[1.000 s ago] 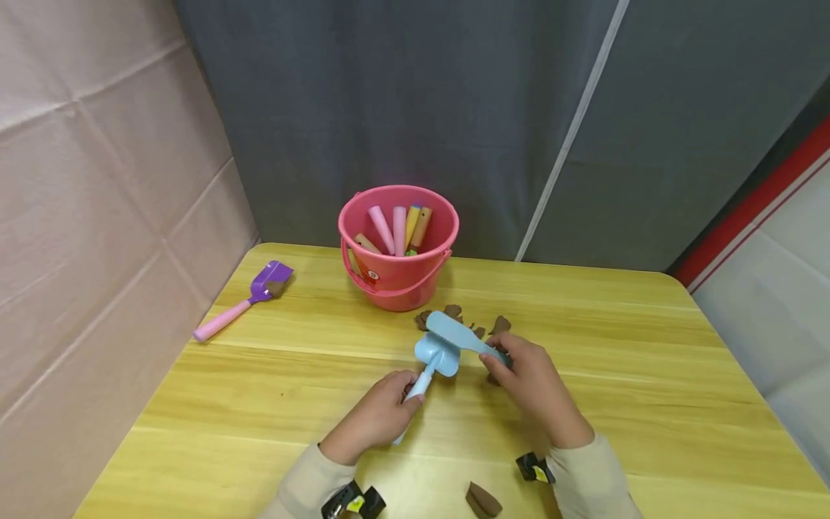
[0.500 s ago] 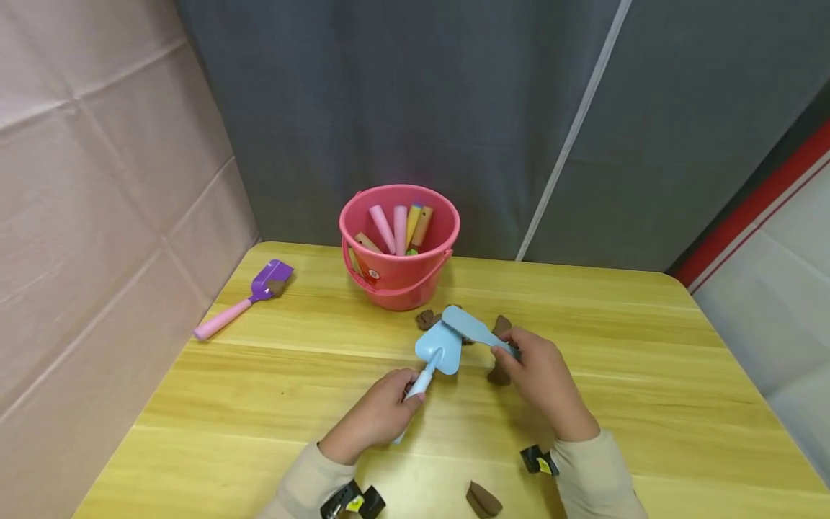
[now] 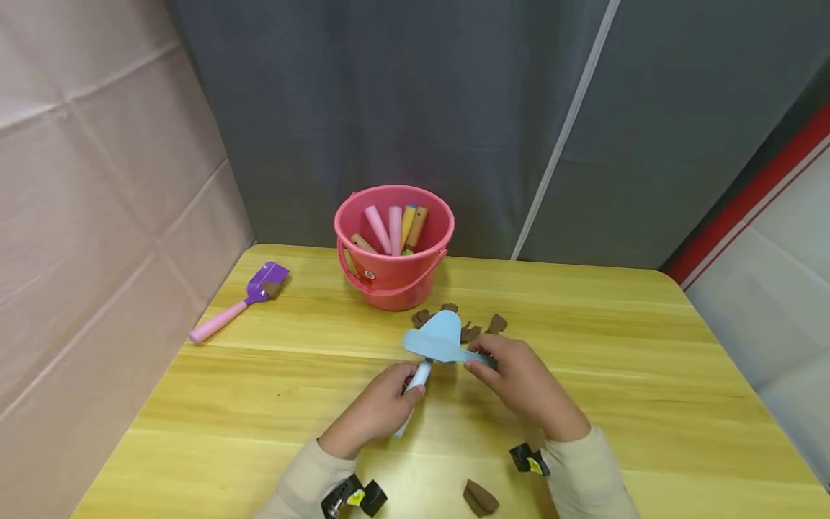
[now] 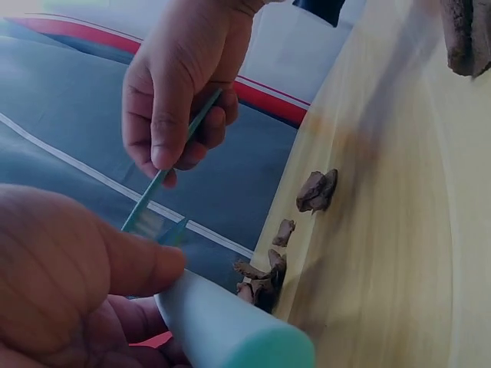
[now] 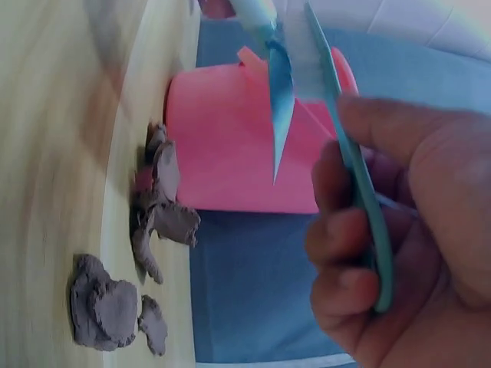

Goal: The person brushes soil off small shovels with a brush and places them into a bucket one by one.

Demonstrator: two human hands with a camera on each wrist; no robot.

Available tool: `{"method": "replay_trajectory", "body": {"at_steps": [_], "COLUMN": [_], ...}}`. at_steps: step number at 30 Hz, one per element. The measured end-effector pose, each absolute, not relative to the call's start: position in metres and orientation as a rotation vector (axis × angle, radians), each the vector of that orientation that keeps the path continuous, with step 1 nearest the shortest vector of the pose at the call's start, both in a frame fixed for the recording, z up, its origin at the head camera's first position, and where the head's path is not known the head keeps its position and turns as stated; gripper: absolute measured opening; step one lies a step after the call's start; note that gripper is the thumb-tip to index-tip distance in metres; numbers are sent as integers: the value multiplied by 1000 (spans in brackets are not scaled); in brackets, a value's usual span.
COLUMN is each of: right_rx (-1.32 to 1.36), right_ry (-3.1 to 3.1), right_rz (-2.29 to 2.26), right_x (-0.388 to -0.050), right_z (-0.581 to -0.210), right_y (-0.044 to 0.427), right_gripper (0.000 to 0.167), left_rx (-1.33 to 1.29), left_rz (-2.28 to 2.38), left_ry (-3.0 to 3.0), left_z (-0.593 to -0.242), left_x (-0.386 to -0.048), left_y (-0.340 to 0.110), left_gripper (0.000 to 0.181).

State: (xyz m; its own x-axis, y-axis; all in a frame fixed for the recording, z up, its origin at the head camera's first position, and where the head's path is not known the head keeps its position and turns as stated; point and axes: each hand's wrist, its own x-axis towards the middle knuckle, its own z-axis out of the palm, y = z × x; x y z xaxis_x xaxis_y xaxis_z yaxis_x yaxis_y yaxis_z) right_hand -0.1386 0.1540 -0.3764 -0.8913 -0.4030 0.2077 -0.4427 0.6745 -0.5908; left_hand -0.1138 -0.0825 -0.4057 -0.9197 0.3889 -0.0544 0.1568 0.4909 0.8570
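Observation:
My left hand (image 3: 379, 411) grips the pale handle of a light blue toy trowel (image 3: 446, 323) above the table. A light blue brush (image 3: 421, 342) lies across the trowel's blade in the head view, held between the thumb and fingers of my right hand (image 3: 528, 378). White bristles (image 5: 303, 61) show on the brush in the right wrist view, facing the trowel; whether they touch the blade I cannot tell. Brown clay-like lumps (image 3: 497, 324) lie on the table just beyond both tools. In the left wrist view the trowel handle (image 4: 230, 322) is close up.
A pink bucket (image 3: 395, 277) with several handled tools stands at the back of the wooden table (image 3: 616, 346). To the left lies a purple shovel (image 3: 259, 285) with a pink handle and a brown lump on it. Another brown piece (image 3: 480, 497) rests near the front.
The brush first moved up and right along the trowel, then came back left and nearer, now lying across the blade. The left hand has kept its grip on the trowel, almost in place.

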Motion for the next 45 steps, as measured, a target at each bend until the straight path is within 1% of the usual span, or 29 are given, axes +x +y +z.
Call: {"method": "replay_trajectory", "body": {"at_steps": [3, 6, 9, 11, 15, 18, 23, 27, 31, 36, 41, 45], "right_rx": [563, 390, 320, 387, 685, 765, 540, 338, 182, 141, 159, 162], "right_ry": [-2824, -2804, -2768, -2760, -2766, -2795, -2840, -2817, -2752, -2694, -2683, -2692], "right_rz": [1010, 999, 1024, 1071, 1078, 1074, 1113, 1079, 1051, 1060, 1075, 1083], "right_x": [-144, -147, -147, -144, -139, -139, -144, -148, -148, -148, -148, -148], "right_z": [-376, -377, -376, -376, -375, -377, -382, -385, -384, -383, -383, -383], "right_y": [159, 164, 166, 164, 157, 154, 158, 169, 180, 182, 178, 176], "right_gripper": [8, 10, 13, 12, 10, 9, 7, 13, 17, 23, 20, 18], "left_rx": [473, 472, 462, 458, 457, 455, 470, 490, 560, 648, 536, 448], "left_rz": [1414, 1419, 1424, 1430, 1427, 1423, 1437, 1406, 1338, 1290, 1318, 1365], "left_ry": [2486, 2486, 2480, 2473, 2471, 2474, 2445, 2420, 2449, 2680, 2930, 3095], "left_z": [-403, -402, -402, -402, -401, -401, -399, -391, -361, -300, -232, -188], "left_x": [-114, -114, -115, -115, -117, -116, -114, -112, -116, -129, -144, -162], "left_y": [-83, -84, -84, -83, -82, -82, -86, -94, -111, -136, -151, -156], "left_gripper": [19, 21, 22, 21, 21, 22, 22, 23, 20, 20, 25, 30]}}
